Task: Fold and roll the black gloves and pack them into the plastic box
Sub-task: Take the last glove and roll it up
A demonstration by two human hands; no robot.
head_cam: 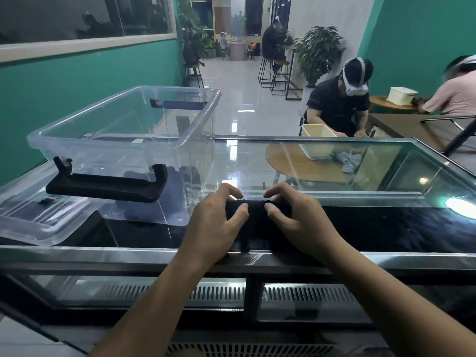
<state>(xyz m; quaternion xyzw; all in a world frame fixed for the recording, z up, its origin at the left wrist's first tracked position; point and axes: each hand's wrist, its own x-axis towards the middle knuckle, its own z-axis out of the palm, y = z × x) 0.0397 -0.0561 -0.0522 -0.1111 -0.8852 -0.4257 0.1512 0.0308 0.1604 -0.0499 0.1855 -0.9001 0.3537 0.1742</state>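
Observation:
A black glove (257, 222) lies on the dark glass counter top near its front edge, partly rolled into a bundle at its far end. My left hand (213, 225) grips the left end of the roll, fingers curled over it. My right hand (301, 222) grips the right end the same way. The clear plastic box (123, 140) with black handles stands open to the left, a little farther back. I cannot make out whether anything lies inside it.
The box's clear lid (38, 222) lies at the left, under the box's near edge. A metal rim (128, 253) runs along the counter's front. Beyond the glass, other people sit at tables (291, 163) with cream bins (318, 143).

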